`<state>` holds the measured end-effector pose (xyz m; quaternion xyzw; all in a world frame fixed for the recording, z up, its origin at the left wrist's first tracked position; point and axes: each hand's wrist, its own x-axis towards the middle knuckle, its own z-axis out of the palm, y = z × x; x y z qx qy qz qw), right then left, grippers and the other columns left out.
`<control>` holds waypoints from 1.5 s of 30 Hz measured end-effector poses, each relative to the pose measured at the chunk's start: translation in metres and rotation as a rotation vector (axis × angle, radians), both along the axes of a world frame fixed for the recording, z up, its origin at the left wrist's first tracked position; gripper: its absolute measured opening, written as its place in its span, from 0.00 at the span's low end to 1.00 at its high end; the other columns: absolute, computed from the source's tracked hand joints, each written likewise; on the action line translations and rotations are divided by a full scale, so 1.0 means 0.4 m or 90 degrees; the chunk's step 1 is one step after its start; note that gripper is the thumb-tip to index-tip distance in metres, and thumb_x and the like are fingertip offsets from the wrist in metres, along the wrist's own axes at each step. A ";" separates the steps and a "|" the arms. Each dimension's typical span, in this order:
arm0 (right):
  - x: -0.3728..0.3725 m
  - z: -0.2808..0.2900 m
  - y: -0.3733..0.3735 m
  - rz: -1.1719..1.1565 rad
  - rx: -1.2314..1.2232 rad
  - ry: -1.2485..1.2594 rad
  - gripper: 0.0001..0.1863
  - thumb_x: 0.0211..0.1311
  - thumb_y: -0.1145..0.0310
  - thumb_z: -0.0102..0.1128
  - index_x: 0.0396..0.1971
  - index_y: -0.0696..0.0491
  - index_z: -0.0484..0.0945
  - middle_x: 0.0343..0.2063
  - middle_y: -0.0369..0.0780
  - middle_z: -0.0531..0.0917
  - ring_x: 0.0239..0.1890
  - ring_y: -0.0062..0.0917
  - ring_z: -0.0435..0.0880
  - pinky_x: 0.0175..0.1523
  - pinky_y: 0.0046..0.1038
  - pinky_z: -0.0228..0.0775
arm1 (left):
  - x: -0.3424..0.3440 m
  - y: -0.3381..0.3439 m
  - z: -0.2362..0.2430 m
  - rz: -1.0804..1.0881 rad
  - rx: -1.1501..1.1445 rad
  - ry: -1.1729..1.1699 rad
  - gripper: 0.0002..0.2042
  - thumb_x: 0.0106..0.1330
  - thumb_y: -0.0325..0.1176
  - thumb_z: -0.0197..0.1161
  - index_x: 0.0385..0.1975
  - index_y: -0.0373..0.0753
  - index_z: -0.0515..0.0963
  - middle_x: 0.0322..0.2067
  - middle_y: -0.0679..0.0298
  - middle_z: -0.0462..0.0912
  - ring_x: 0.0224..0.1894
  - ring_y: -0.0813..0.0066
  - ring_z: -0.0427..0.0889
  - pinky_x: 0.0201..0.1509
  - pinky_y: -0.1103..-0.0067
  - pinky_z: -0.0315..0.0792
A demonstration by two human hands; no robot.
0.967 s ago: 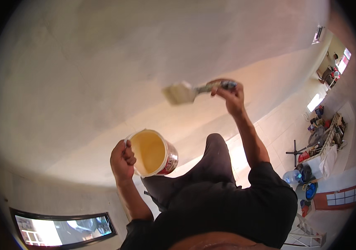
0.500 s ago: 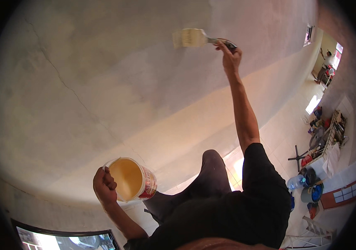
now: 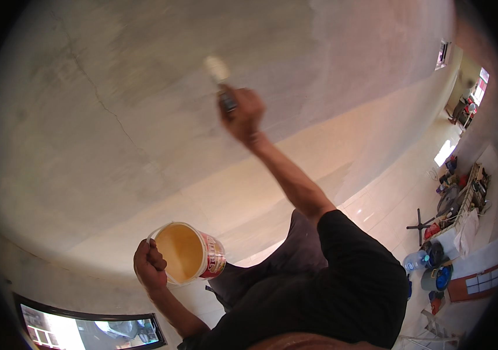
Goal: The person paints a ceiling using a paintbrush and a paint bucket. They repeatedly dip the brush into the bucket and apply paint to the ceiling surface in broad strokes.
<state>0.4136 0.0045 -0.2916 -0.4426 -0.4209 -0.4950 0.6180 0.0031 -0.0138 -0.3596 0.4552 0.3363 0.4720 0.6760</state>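
Observation:
My left hand [image 3: 150, 262] is closed on the handle of a white paint bucket [image 3: 213, 259] with a red label and pale yellow-orange paint inside, at the lower left. My right hand [image 3: 243, 114] grips a wide paintbrush [image 3: 217, 69], raised in front of the mottled grey wall [image 3: 144, 87]. The brush head is pale and smeared by motion; whether it touches the wall I cannot tell. A long crack runs down the wall to the left of the brush.
A tiled floor [image 3: 365, 210] runs beside the wall. At right lie a cluttered rack [image 3: 470, 192], a water jug [image 3: 415, 261] and a blue-lined bucket [image 3: 435, 279]. A blurred person [image 3: 461, 102] is in the far room. A dark-framed window [image 3: 85, 326] sits lower left.
The brush was higher and pointing left half a second ago; now it points upward, and my right hand has swung left and slightly down. The bucket has moved lower and left since a second ago.

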 end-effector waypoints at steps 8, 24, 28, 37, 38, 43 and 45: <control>-0.162 0.045 0.094 0.314 -0.162 0.032 0.10 0.48 0.71 0.71 0.33 0.53 0.85 0.19 0.40 0.83 0.21 0.29 0.81 0.29 0.29 0.72 | 0.006 -0.018 0.028 0.052 -0.011 0.036 0.11 0.69 0.38 0.53 0.30 0.37 0.73 0.12 0.79 0.53 0.12 0.91 0.46 0.13 0.86 0.39; 0.604 -0.073 -0.271 -0.283 0.090 0.354 0.08 0.54 0.62 0.65 0.29 0.49 0.86 0.16 0.41 0.81 0.18 0.35 0.81 0.27 0.34 0.70 | -0.009 -0.012 -0.014 0.022 0.017 0.018 0.11 0.70 0.38 0.52 0.30 0.37 0.72 0.11 0.78 0.53 0.11 0.91 0.46 0.13 0.85 0.39; 0.275 -0.112 -0.082 -0.218 -0.032 0.163 0.10 0.52 0.66 0.67 0.33 0.53 0.81 0.17 0.43 0.75 0.20 0.38 0.76 0.26 0.38 0.64 | 0.002 -0.025 -0.003 0.078 -0.013 0.020 0.10 0.70 0.37 0.51 0.31 0.38 0.73 0.12 0.78 0.54 0.11 0.91 0.46 0.13 0.86 0.39; -0.066 -0.064 0.063 0.343 -0.137 0.099 0.12 0.48 0.71 0.71 0.36 0.49 0.83 0.19 0.39 0.81 0.23 0.34 0.79 0.30 0.33 0.71 | 0.006 -0.016 0.007 0.143 -0.046 0.046 0.10 0.69 0.37 0.52 0.31 0.38 0.72 0.12 0.79 0.53 0.11 0.91 0.45 0.13 0.86 0.39; -0.012 -0.071 0.069 0.334 -0.116 0.120 0.12 0.49 0.71 0.70 0.36 0.49 0.84 0.19 0.39 0.81 0.22 0.32 0.80 0.29 0.31 0.71 | 0.003 -0.010 0.004 0.128 -0.041 0.047 0.10 0.69 0.38 0.52 0.31 0.38 0.72 0.12 0.79 0.52 0.11 0.91 0.45 0.13 0.86 0.39; 0.395 -0.137 -0.090 0.271 0.021 0.310 0.08 0.57 0.70 0.68 0.36 0.54 0.86 0.19 0.29 0.82 0.21 0.06 0.68 0.23 0.16 0.60 | -0.025 0.003 -0.021 0.095 -0.024 0.050 0.10 0.69 0.38 0.52 0.30 0.38 0.72 0.11 0.79 0.52 0.11 0.91 0.45 0.13 0.86 0.38; 0.561 -0.145 -0.215 0.065 0.101 0.337 0.08 0.56 0.68 0.68 0.33 0.55 0.87 0.18 0.31 0.83 0.21 0.08 0.70 0.24 0.18 0.62 | -0.015 -0.002 -0.021 0.097 -0.014 0.051 0.11 0.70 0.38 0.52 0.30 0.38 0.72 0.11 0.79 0.52 0.11 0.91 0.45 0.13 0.85 0.38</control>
